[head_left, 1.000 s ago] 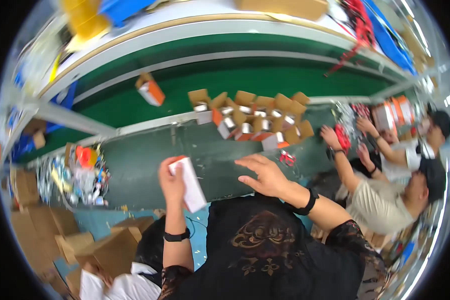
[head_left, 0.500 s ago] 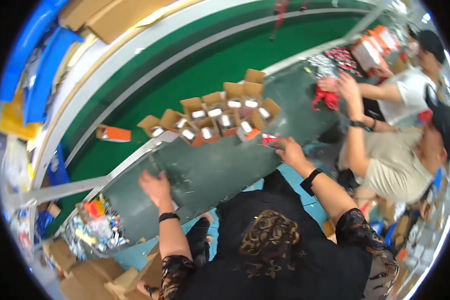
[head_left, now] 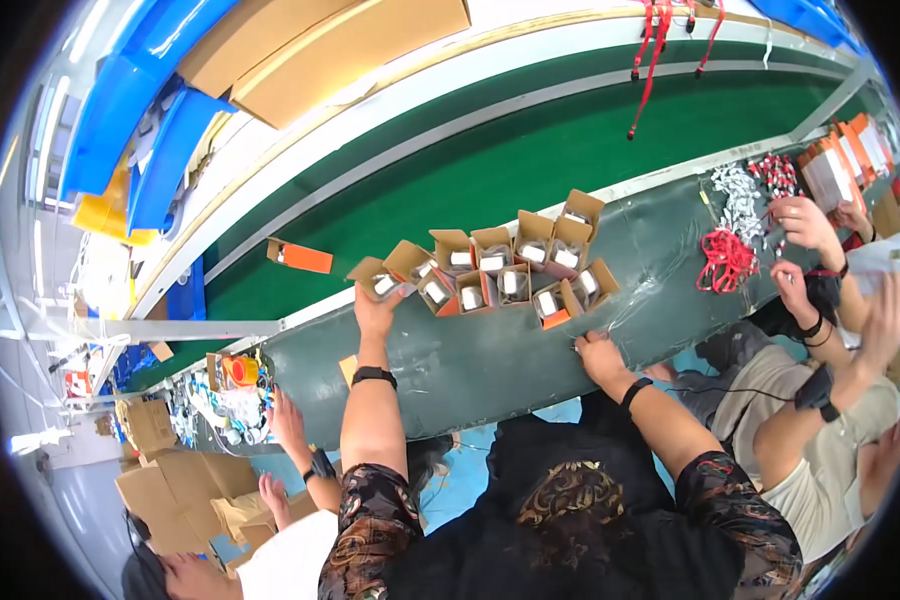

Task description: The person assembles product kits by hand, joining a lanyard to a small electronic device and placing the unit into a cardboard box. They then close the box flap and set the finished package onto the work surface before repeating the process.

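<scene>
A cluster of small open cardboard boxes (head_left: pixel 473 290) stands along the far side of the dark green bench, each with white items in clear wrap inside. At the leftmost box (head_left: pixel 371 277), my left hand (head_left: pixel 374 314) has its fingers and thumb closed round the near side. My right hand (head_left: pixel 602 360) rests on the bench, nearer to me than the boxes at the cluster's right end. Its fingers are curled together, and what they hold, if anything, is hidden.
An orange-sided box (head_left: pixel 301 256) lies on the green conveyor beyond the bench. Red straps (head_left: pixel 727 262) and white cords (head_left: pixel 738 203) lie at right, near co-workers' hands. At left, another person's hand (head_left: pixel 288 428) is beside a pile of small parts (head_left: pixel 232 408). Blue bins (head_left: pixel 175 150) stand far left.
My left hand has gone from above the bench to the leftmost box. My right hand has left the red-and-white item, which no longer shows. The view has shifted, bringing a person at left into sight.
</scene>
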The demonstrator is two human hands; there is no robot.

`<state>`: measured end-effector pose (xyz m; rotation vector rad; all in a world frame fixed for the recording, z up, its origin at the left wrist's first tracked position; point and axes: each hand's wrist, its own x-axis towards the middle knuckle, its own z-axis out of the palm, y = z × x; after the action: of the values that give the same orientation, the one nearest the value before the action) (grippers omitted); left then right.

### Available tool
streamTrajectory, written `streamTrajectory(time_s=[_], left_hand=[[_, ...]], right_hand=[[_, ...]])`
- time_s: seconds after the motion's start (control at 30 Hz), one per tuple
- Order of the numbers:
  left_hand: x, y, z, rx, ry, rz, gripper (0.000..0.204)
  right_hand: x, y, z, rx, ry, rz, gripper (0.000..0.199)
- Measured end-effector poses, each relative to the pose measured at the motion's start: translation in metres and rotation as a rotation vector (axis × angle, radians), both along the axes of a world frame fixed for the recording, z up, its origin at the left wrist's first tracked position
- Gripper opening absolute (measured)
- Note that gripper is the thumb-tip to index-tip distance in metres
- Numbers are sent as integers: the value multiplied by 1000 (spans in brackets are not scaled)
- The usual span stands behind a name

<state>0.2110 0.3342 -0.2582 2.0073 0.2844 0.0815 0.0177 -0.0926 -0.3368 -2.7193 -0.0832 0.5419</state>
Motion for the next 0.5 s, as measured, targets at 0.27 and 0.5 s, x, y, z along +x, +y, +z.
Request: streamTrajectory(time_s=[0.27,0.5], left_hand=[[-130,-68,39,194,-295,177,66],[-195,-135,110,169,-352,160,63]], right_hand=[[24,30,119,1197,397,-378,13],[49,112,267,1764,132,10,16]])
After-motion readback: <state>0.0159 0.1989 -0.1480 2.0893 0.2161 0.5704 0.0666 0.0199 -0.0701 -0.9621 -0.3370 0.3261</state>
